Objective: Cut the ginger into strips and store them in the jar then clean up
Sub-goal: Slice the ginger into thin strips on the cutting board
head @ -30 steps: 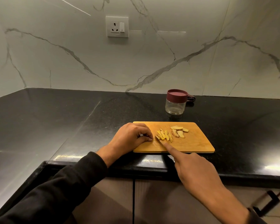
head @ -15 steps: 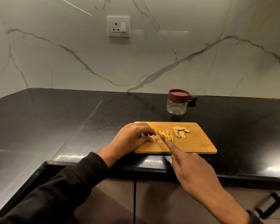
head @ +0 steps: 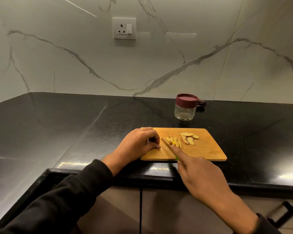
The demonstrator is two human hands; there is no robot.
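Head view: a glossy black tabletop meets a white marble-patterned wall carrying a socket. A wooden cutting board lies near the tabletop's front edge. On the board, yellow ginger strips sit just left of the ginger slices. Behind the board stands a clear jar with its maroon lid on. The left hand, fingers curled, rests on the board's left end; what it holds is unclear. The right hand grips a knife, forefinger along the blade, beside the strips. Cabinet doors show below the tabletop.
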